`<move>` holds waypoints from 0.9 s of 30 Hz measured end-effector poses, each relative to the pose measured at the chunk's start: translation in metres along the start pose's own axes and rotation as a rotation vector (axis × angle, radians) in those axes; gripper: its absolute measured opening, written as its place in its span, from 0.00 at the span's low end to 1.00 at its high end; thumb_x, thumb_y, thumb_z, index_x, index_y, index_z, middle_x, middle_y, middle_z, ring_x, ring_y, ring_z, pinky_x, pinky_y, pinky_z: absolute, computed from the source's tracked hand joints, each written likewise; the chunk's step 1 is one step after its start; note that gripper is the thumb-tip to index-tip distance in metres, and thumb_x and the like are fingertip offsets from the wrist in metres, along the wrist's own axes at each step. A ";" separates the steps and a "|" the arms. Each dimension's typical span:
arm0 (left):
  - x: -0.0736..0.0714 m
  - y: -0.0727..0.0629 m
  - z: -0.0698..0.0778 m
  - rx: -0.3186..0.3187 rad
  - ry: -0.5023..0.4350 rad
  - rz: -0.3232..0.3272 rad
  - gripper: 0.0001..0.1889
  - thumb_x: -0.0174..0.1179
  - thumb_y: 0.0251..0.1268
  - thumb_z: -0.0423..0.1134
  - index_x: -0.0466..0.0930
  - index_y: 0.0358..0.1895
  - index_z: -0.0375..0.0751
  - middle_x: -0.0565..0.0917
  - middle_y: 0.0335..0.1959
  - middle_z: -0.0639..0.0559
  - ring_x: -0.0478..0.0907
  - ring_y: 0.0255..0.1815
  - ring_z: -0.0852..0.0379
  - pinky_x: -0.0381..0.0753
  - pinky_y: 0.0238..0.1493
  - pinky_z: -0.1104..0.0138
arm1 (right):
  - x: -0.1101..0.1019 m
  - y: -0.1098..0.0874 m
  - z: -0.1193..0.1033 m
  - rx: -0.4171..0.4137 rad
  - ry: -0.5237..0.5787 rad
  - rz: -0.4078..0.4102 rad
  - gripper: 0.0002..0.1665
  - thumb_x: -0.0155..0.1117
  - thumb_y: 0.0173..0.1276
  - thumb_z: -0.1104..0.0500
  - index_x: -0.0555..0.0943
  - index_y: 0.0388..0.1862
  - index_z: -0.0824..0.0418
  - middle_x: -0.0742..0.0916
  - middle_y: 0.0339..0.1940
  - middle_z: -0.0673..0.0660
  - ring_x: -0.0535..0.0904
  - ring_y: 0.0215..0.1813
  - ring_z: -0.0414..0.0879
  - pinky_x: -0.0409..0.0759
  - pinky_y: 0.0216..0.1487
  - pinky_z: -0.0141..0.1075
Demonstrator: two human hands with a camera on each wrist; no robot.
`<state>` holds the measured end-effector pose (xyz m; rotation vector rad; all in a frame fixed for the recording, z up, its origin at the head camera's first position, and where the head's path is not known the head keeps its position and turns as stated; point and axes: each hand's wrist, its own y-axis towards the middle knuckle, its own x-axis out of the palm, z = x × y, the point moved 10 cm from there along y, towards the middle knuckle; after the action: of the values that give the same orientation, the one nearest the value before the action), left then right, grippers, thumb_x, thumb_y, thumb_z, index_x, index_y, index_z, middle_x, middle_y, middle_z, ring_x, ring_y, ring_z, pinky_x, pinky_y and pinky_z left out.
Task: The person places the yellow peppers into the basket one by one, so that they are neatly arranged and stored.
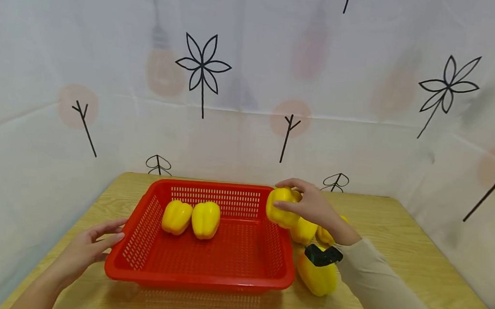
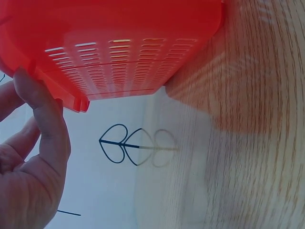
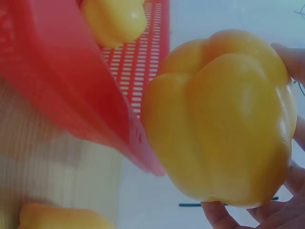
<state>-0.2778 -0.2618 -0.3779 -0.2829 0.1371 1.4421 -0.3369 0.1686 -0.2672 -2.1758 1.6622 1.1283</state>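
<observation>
My right hand point(image 1: 313, 206) grips a yellow bell pepper point(image 1: 281, 215) from its right side, fingers and thumb spread round it. The pepper hangs above the right rim of a red plastic basket point(image 1: 202, 281); in the right wrist view it point(image 3: 224, 124) overlaps the basket's edge. Two more yellow bell peppers, one left point(image 1: 177, 218) and one right point(image 1: 205, 220), lie side by side inside the basket toward the back left. At the basket's left rim is my left hand point(image 1: 84, 251), its loosely bent fingers touching the outside of the rim, as the left wrist view also shows.
Several yellow bell peppers lie on the wooden table point(image 1: 399, 278) just right of the basket, including a near one point(image 1: 318, 279) and a farther one point(image 1: 304, 231), partly hidden by my right arm. A white patterned cloth point(image 1: 248, 140) hangs behind and along both sides.
</observation>
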 end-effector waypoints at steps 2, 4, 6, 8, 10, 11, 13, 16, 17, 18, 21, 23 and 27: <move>0.000 0.000 0.001 0.005 -0.001 0.001 0.32 0.55 0.68 0.45 0.57 0.70 0.36 0.67 0.58 0.38 0.79 0.43 0.56 0.81 0.41 0.58 | 0.005 0.003 -0.003 -0.015 0.019 -0.012 0.26 0.70 0.58 0.52 0.78 0.53 0.60 0.79 0.52 0.58 0.77 0.44 0.53 0.80 0.38 0.38; 0.000 0.000 0.001 0.007 0.002 0.005 0.32 0.55 0.68 0.45 0.57 0.70 0.36 0.67 0.58 0.39 0.79 0.42 0.56 0.81 0.41 0.58 | 0.011 0.006 -0.006 -0.026 0.042 -0.031 0.26 0.70 0.59 0.53 0.77 0.54 0.61 0.79 0.51 0.59 0.77 0.42 0.52 0.80 0.37 0.38; 0.000 0.000 0.001 0.008 0.002 0.004 0.32 0.55 0.68 0.45 0.57 0.70 0.36 0.67 0.57 0.39 0.79 0.42 0.56 0.81 0.41 0.58 | 0.017 0.009 -0.008 -0.026 0.067 -0.048 0.26 0.70 0.59 0.54 0.77 0.54 0.62 0.79 0.49 0.59 0.77 0.40 0.51 0.80 0.36 0.38; 0.000 0.000 0.002 0.008 0.006 0.007 0.32 0.55 0.67 0.45 0.57 0.70 0.35 0.67 0.57 0.39 0.79 0.42 0.56 0.81 0.41 0.58 | 0.021 0.012 -0.012 -0.034 0.078 -0.056 0.26 0.70 0.58 0.54 0.77 0.53 0.63 0.80 0.47 0.59 0.76 0.39 0.51 0.80 0.35 0.37; 0.000 0.000 0.002 0.009 0.009 0.008 0.32 0.55 0.67 0.45 0.58 0.70 0.35 0.68 0.56 0.40 0.79 0.42 0.56 0.81 0.41 0.58 | 0.025 0.015 -0.016 -0.042 0.078 -0.063 0.25 0.70 0.58 0.55 0.77 0.53 0.63 0.80 0.46 0.59 0.76 0.39 0.51 0.80 0.35 0.37; -0.001 0.000 0.002 0.011 0.010 0.009 0.32 0.55 0.67 0.45 0.58 0.69 0.35 0.68 0.56 0.40 0.79 0.42 0.56 0.81 0.40 0.58 | 0.027 0.016 -0.018 -0.047 0.079 -0.066 0.25 0.70 0.58 0.55 0.77 0.53 0.63 0.80 0.46 0.59 0.75 0.39 0.51 0.80 0.35 0.37; -0.001 0.000 0.002 0.018 0.013 0.011 0.31 0.55 0.68 0.44 0.58 0.69 0.34 0.69 0.55 0.41 0.79 0.42 0.56 0.81 0.40 0.58 | 0.032 0.020 -0.022 -0.057 0.089 -0.075 0.24 0.70 0.58 0.56 0.77 0.52 0.64 0.80 0.46 0.60 0.75 0.39 0.51 0.79 0.35 0.37; -0.001 0.000 0.002 0.024 0.014 0.009 0.31 0.55 0.68 0.44 0.58 0.69 0.35 0.69 0.55 0.42 0.79 0.42 0.57 0.81 0.40 0.58 | 0.040 0.025 -0.024 -0.064 0.107 -0.093 0.24 0.70 0.58 0.57 0.77 0.52 0.63 0.79 0.45 0.60 0.75 0.39 0.50 0.79 0.34 0.36; -0.002 0.000 0.002 0.024 0.016 0.008 0.31 0.55 0.68 0.44 0.58 0.69 0.35 0.69 0.55 0.42 0.79 0.42 0.57 0.81 0.40 0.58 | 0.043 0.027 -0.024 -0.063 0.111 -0.097 0.23 0.70 0.58 0.57 0.77 0.52 0.63 0.79 0.45 0.60 0.75 0.39 0.50 0.79 0.34 0.36; -0.002 0.000 0.002 0.024 0.019 0.007 0.31 0.55 0.68 0.44 0.58 0.69 0.35 0.69 0.55 0.42 0.79 0.42 0.57 0.81 0.40 0.58 | 0.045 0.028 -0.025 -0.062 0.112 -0.100 0.24 0.70 0.58 0.57 0.78 0.52 0.63 0.79 0.45 0.60 0.75 0.38 0.50 0.79 0.34 0.36; -0.002 0.001 0.001 0.019 0.026 0.006 0.31 0.55 0.68 0.45 0.58 0.70 0.35 0.68 0.56 0.40 0.79 0.42 0.57 0.81 0.40 0.58 | 0.052 0.033 -0.024 -0.056 0.097 -0.102 0.24 0.71 0.57 0.56 0.78 0.51 0.61 0.80 0.43 0.58 0.75 0.38 0.49 0.79 0.34 0.36; -0.002 0.001 0.000 0.015 0.031 0.003 0.32 0.55 0.68 0.45 0.58 0.70 0.35 0.68 0.57 0.39 0.79 0.42 0.57 0.81 0.40 0.58 | 0.056 0.036 -0.024 -0.051 0.079 -0.103 0.24 0.71 0.56 0.55 0.79 0.51 0.60 0.80 0.43 0.57 0.75 0.38 0.49 0.79 0.33 0.35; -0.001 0.001 0.001 0.003 0.032 0.003 0.32 0.55 0.67 0.45 0.58 0.70 0.36 0.68 0.57 0.40 0.79 0.42 0.56 0.81 0.41 0.58 | 0.067 0.044 -0.022 -0.045 0.052 -0.120 0.24 0.71 0.56 0.54 0.79 0.51 0.59 0.80 0.43 0.55 0.74 0.39 0.48 0.78 0.34 0.35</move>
<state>-0.2790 -0.2627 -0.3770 -0.3034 0.1663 1.4402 -0.3597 0.0908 -0.2829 -2.3171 1.5167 1.0963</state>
